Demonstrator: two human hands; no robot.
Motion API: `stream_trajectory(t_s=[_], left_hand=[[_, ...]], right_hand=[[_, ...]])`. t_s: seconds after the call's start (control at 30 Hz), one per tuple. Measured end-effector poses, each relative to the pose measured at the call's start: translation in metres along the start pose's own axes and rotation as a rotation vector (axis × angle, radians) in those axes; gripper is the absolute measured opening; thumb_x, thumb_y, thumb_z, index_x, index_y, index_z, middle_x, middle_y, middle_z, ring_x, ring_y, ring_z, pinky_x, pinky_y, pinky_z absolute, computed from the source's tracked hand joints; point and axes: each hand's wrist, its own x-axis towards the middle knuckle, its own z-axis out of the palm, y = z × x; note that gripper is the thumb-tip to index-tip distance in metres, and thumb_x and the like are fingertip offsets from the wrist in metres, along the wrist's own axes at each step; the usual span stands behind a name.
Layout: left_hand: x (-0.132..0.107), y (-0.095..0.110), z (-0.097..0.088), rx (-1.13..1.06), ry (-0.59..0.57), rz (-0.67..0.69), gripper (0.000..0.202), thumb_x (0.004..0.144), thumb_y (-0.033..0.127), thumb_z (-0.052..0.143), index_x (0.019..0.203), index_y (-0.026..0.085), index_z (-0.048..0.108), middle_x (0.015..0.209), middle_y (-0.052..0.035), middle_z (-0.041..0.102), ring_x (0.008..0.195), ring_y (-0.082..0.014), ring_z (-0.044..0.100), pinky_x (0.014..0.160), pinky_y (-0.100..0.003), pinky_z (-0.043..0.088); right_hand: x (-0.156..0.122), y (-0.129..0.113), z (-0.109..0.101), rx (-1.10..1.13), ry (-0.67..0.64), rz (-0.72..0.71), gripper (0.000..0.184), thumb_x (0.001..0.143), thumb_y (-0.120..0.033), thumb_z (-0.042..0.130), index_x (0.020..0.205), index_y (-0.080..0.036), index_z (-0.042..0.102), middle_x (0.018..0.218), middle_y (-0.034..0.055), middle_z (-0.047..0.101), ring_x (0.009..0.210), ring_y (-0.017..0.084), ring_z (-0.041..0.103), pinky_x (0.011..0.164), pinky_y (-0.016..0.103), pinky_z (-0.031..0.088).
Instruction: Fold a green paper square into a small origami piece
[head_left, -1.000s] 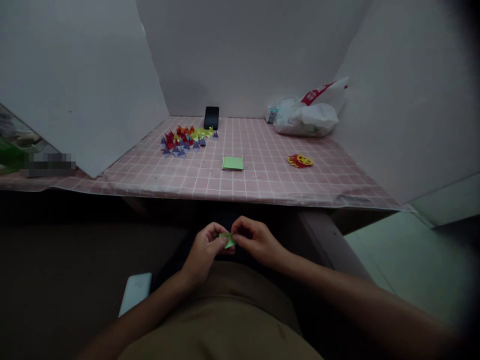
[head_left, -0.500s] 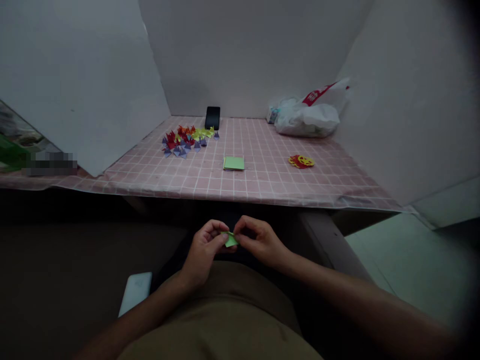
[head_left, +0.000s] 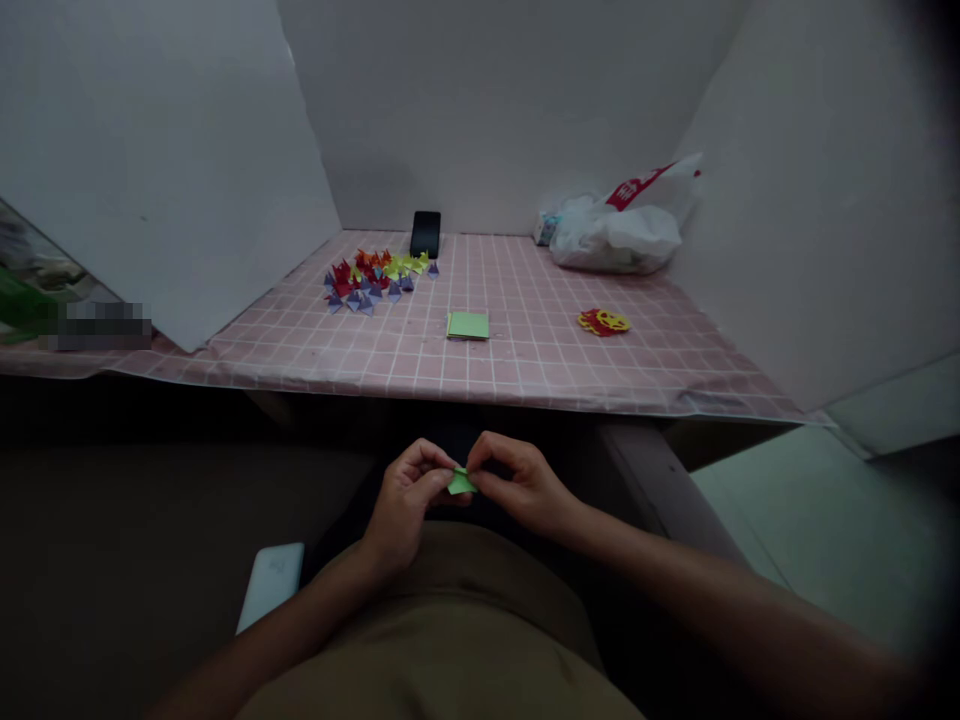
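Above my lap, in front of the table edge, a small piece of green paper (head_left: 460,484) is held between both hands. My left hand (head_left: 409,495) pinches its left side with thumb and fingers. At its upper right, my right hand (head_left: 517,482) grips it between thumb and forefinger. The paper looks folded along its top; the finer creases are too small to make out. On the table beyond lies a stack of square paper sheets (head_left: 469,326), green on top. Farther left stand several small folded paper figures (head_left: 366,280) in red, orange, yellow and purple.
A black phone (head_left: 425,235) leans at the back wall. To the right are red and yellow cut-out pieces (head_left: 603,322) and a white plastic bag (head_left: 619,235). White panels enclose the pink checked tabletop (head_left: 517,373). A white flat device (head_left: 271,588) lies by my left forearm.
Both hands stay almost in place on the green paper. The paper has shifted very slightly between the fingers, and its top edge looks a little more folded.
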Motion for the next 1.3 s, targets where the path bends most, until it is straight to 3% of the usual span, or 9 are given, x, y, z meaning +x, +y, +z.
stream_trajectory(t_s=[0.27,0.43,0.7,0.87,1.17,1.3], left_hand=[[0.0008,-0.0005,-0.0018,0.028,-0.033,-0.034,0.011,0.080,0.025,0.066,0.080,0.017,0.060,0.074,0.0022,0.058,0.064,-0.0105,0.058,0.064,-0.026,0.056],[0.0012,-0.0006,-0.0012,0.067,-0.006,-0.023,0.017,0.075,0.026,0.072,0.078,0.017,0.059,0.075,0.0026,0.058,0.065,-0.0102,0.058,0.062,-0.024,0.055],[0.0015,-0.0007,-0.0023,0.070,0.023,0.017,0.015,0.075,0.025,0.072,0.083,0.017,0.061,0.075,0.0026,0.061,0.064,-0.0105,0.062,0.063,-0.023,0.054],[0.0014,0.0022,-0.0004,0.104,0.031,-0.021,0.018,0.072,0.027,0.074,0.084,0.016,0.066,0.076,0.0011,0.064,0.067,-0.0114,0.063,0.066,-0.024,0.054],[0.0010,0.0051,0.0020,0.154,0.011,-0.016,0.019,0.070,0.027,0.076,0.078,0.016,0.064,0.072,0.0017,0.065,0.067,-0.0129,0.063,0.069,-0.027,0.053],[0.0006,0.0052,0.0023,0.177,-0.001,-0.030,0.019,0.070,0.027,0.076,0.079,0.016,0.064,0.073,0.0017,0.065,0.069,-0.0132,0.063,0.071,-0.027,0.053]], right_hand=[[-0.0022,0.0001,0.0002,-0.120,-0.049,-0.103,0.015,0.083,-0.005,0.054,0.074,-0.017,0.056,0.073,0.0005,0.054,0.067,0.012,0.051,0.062,0.024,0.039],[-0.0021,-0.0002,0.0011,-0.111,-0.046,-0.094,0.015,0.082,-0.005,0.053,0.076,-0.017,0.057,0.074,0.0007,0.055,0.068,0.012,0.052,0.063,0.024,0.040],[0.0007,-0.0003,0.0011,0.090,-0.068,0.219,0.003,0.081,-0.015,0.059,0.082,-0.017,0.057,0.074,-0.0006,0.057,0.068,0.012,0.051,0.063,0.025,0.040],[0.0025,0.0003,0.0013,0.202,-0.057,0.399,0.010,0.081,-0.023,0.060,0.075,-0.016,0.056,0.067,-0.0008,0.056,0.063,0.012,0.051,0.057,0.025,0.038],[0.0040,-0.0007,-0.0008,0.316,-0.083,0.437,0.019,0.084,-0.033,0.059,0.077,-0.016,0.055,0.066,-0.0019,0.056,0.058,0.011,0.052,0.056,0.025,0.040],[0.0048,0.0008,-0.0016,0.300,-0.103,0.468,0.016,0.081,-0.030,0.062,0.076,-0.016,0.056,0.065,-0.0024,0.056,0.057,0.010,0.051,0.055,0.024,0.039]])
